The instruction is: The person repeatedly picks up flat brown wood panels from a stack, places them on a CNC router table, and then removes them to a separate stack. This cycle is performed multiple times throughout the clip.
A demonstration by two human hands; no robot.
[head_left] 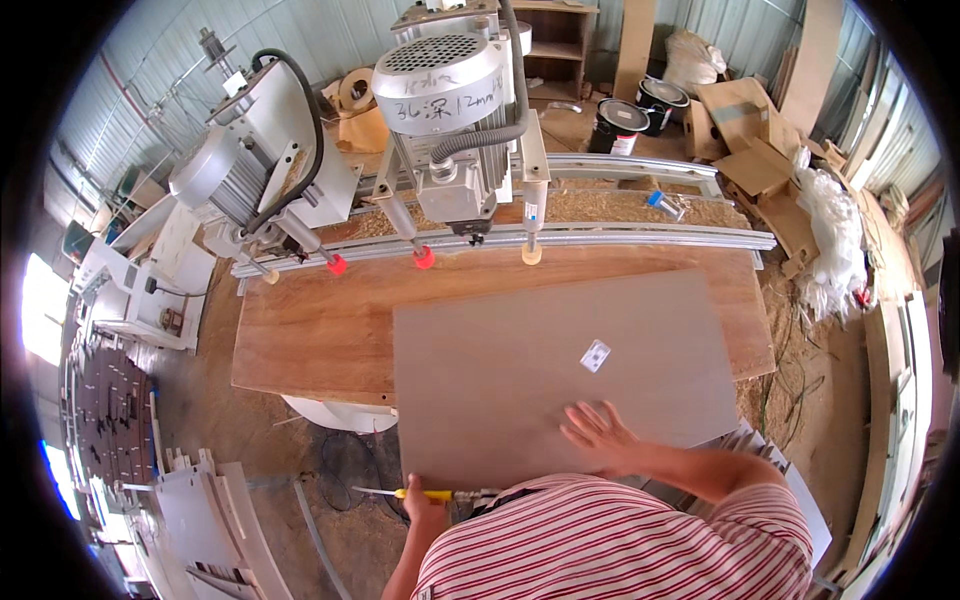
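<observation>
A flat grey-brown panel [500, 370] lies on the wooden worktable [300, 320] and overhangs its near edge toward my body. On its face sits a small white label [595, 356]. My right hand [603, 440] rests flat on the panel, fingers spread, below the label. At the panel's near left corner, my left hand [424, 502] is closed around a yellow tool [438, 494] with a thin metal tip pointing left. The tool's kind is not plain, and its right end runs toward my striped shirt.
Two drilling heads with grey motors [440, 85] stand over the table's far side, behind a metal rail [600, 236]. Red and pale round feet hang above the wood. Paint cans [618, 125], cardboard boxes [765, 175] and a blue-capped bottle [663, 204] lie beyond. Stacked panels [205, 520] stand left.
</observation>
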